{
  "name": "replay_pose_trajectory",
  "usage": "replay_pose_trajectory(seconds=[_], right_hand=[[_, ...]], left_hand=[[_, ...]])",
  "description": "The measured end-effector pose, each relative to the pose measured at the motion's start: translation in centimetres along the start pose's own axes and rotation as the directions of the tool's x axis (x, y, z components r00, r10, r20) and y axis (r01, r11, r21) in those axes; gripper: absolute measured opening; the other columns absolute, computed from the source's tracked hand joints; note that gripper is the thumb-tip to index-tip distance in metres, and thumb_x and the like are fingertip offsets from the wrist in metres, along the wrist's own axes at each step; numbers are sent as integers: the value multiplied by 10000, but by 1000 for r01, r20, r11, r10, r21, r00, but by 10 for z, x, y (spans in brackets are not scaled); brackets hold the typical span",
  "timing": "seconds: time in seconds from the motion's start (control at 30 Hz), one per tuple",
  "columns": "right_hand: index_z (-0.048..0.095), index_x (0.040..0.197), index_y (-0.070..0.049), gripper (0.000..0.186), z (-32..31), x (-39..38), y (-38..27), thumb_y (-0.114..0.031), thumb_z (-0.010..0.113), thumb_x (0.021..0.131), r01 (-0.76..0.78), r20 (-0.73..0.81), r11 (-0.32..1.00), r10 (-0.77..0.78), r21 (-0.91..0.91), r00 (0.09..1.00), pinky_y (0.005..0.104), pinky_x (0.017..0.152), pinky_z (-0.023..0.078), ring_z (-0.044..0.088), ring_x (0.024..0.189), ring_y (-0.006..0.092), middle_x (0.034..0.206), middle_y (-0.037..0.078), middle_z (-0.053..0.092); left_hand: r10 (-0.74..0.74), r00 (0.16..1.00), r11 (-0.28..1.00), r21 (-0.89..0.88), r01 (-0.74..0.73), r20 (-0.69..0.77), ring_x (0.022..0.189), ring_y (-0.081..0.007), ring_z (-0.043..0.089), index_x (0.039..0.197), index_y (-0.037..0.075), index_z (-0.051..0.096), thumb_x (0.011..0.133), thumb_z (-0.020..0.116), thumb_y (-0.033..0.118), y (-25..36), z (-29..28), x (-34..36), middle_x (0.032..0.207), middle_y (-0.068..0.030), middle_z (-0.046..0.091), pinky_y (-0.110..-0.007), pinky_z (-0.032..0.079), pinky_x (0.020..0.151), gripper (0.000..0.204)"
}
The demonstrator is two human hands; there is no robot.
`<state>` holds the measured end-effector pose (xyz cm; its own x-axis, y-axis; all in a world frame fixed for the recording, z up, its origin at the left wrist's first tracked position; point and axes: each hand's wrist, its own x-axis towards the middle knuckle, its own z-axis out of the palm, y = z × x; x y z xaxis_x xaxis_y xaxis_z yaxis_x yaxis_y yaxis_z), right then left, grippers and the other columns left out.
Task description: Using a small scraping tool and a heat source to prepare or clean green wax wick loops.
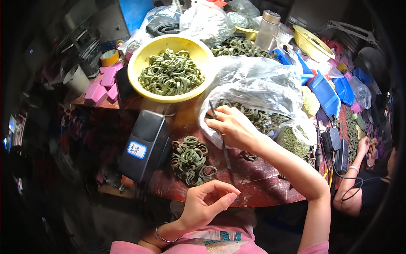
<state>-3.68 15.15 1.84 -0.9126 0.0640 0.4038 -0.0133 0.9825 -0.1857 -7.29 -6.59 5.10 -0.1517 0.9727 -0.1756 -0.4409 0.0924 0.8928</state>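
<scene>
My right hand [230,125] is at the mouth of a clear plastic bag [253,67], its fingers closed round a thin dark rod-like tool [226,154]. Inside the bag, next to those fingers, lie many small grey-green rings [264,118]. My left hand [207,201] hovers by the table's front edge, palm inward, thumb and fingertips brought together. Whatever may be between them is too small to make out. Just beyond it sits a loose pile of green rings [190,161] on the worn red table [258,178].
A yellow bowl [139,91] of green rings stands behind the pile. Left of the pile is a black box-shaped device [141,144] with a label. Blue trays [325,93], cables and a bottle [267,31] crowd the far right. Another person's arm [353,178] shows at right.
</scene>
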Motion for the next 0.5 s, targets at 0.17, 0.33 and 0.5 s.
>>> replay_pose_trajectory(seconds=[0.17, 0.33, 0.5], right_hand=[[588, 835, -78, 197, -1, -9, 7, -53, 554, 643, -8, -9, 999, 8, -40, 1000, 345, 716, 437, 513, 800, 247, 805, 79, 543], [605, 805, -98, 161, -24, -26, 12, -79, 576, 648, 0, 76, 993, 9, -120, 997, 342, 703, 435, 513, 791, 224, 755, 41, 543], [609, 777, -105, 135, -53, -47, 10, -110, 594, 644, 8, 158, 990, 15, -143, 987, 333, 699, 422, 501, 788, 223, 694, 26, 530]], left_hand=[[162, 984, 971, 189, -147, -68, 595, 10, 484, 909, 10, 626, 811, 609, 40, -5, 7, 3, 715, 23, 580, -136, 363, 505, 104], [270, 959, 918, 322, -231, -81, 566, -37, 510, 869, -38, 608, 803, 576, -15, -2, 8, 10, 706, -28, 573, -163, 410, 491, 77], [286, 955, 920, 300, -251, -76, 585, -46, 536, 872, -33, 611, 807, 572, -5, -3, 14, 18, 695, -23, 572, -161, 424, 501, 81]])
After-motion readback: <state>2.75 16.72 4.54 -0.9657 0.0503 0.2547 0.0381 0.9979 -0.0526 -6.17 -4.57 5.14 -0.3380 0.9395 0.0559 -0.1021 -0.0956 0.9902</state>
